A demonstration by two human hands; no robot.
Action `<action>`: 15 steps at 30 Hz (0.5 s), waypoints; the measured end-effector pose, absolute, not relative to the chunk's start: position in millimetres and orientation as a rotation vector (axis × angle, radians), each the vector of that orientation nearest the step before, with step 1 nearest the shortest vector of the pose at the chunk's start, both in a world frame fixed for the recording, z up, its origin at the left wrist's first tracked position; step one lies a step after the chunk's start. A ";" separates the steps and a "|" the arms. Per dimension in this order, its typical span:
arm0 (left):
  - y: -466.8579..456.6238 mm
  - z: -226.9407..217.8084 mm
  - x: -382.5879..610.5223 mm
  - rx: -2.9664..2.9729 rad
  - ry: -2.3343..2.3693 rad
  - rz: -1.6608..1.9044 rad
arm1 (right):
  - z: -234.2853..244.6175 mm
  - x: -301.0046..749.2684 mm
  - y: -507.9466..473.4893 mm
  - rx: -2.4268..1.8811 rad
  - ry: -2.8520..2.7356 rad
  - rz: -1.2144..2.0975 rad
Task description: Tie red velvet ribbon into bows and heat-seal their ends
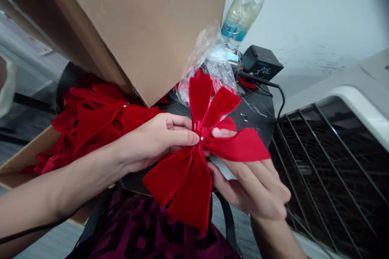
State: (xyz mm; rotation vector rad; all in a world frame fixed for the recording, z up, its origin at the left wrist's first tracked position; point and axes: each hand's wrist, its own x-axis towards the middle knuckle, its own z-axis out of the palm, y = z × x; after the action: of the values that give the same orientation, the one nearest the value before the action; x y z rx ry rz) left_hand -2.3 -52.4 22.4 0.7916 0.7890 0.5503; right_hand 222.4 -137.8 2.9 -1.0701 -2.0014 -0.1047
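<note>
A red velvet bow (pixel 194 186) is held up in front of me, its loops and tails spread out from a pinched middle with a small shiny spot. My left hand (pixel 164 137) grips the bow's centre from the left, thumb pressed near that spot. From the right, my right hand (pixel 252 186) holds the same bow, fingers partly hidden behind a loop. Beyond my left forearm, a heap of red bows (pixel 91 117) fills an open cardboard box (pixel 15 166).
A large cardboard carton (pixel 146 20) stands over the round black table (pixel 258 109). Behind are crumpled clear plastic (pixel 219 60), two blue-capped bottles (pixel 240 12) and a black control box (pixel 261 62) with a corded tool (pixel 255 77). A white-framed fan grille (pixel 328 162) is at right.
</note>
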 end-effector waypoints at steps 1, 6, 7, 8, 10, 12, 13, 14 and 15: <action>-52.3 22.2 -2.7 0.801 0.783 0.613 | 9.9 221.4 -144.0 -1.053 -2.010 -0.133; -46.7 23.2 -8.4 1.015 0.845 0.837 | 34.8 215.0 -168.6 -1.303 -1.731 0.129; -46.2 23.7 -9.1 1.041 0.854 0.837 | 34.3 211.8 -166.0 -1.331 -1.663 0.190; -46.1 24.4 -9.4 1.056 0.863 0.833 | 32.0 207.7 -161.2 -1.334 -1.625 0.250; -47.1 25.9 -9.2 1.069 0.879 0.836 | 24.3 197.7 -148.2 -1.320 -1.585 0.349; -48.7 27.1 -8.8 1.063 0.894 0.870 | 16.2 188.0 -137.5 -1.308 -1.556 0.444; -49.4 27.5 -8.9 1.049 0.899 0.887 | 12.9 184.1 -134.4 -1.293 -1.549 0.491; -50.0 27.7 -9.1 1.030 0.903 0.895 | 10.3 181.2 -132.7 -1.275 -1.558 0.537; -50.4 27.8 -9.4 1.009 0.909 0.896 | 8.2 179.3 -132.0 -1.254 -1.575 0.580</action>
State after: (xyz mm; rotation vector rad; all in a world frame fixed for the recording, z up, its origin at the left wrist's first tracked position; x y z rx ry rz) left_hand -9.4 -50.4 27.8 1.0094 0.9087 0.8964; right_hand 179.3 -132.0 8.2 -1.2538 -1.5751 0.5804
